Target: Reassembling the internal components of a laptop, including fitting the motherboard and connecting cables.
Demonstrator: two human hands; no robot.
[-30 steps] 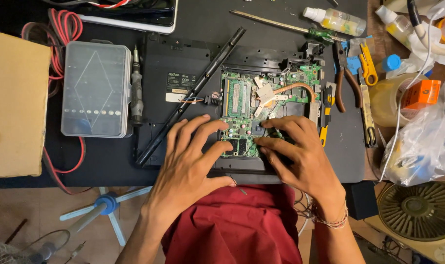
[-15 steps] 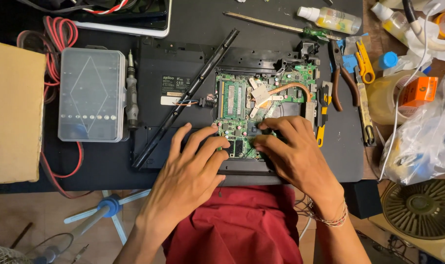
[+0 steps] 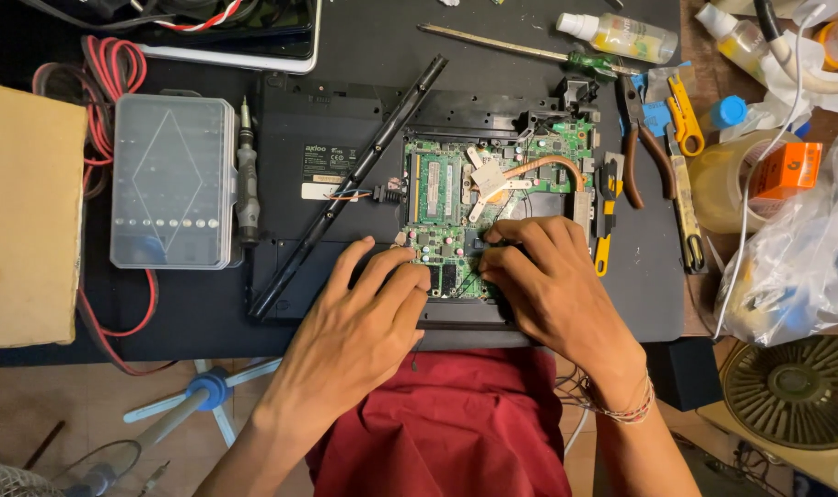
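- The left hand (image 3: 364, 317) lay flat and unclenched, fingertips on the green circuit board (image 3: 456, 225).
- The right hand (image 3: 548, 285) pressed curled fingers there, grasping nothing visible.
- The board sat inside the opened laptop (image 3: 345, 156) on the table (image 3: 189, 313).

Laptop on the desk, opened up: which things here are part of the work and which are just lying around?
In use:
- laptop, its cover off
- green circuit board
- left hand and right hand, both with fingers on the board

Lying about:
- long black strip
- clear plastic case
- pliers
- long screwdriver
- spray bottle
- cardboard box
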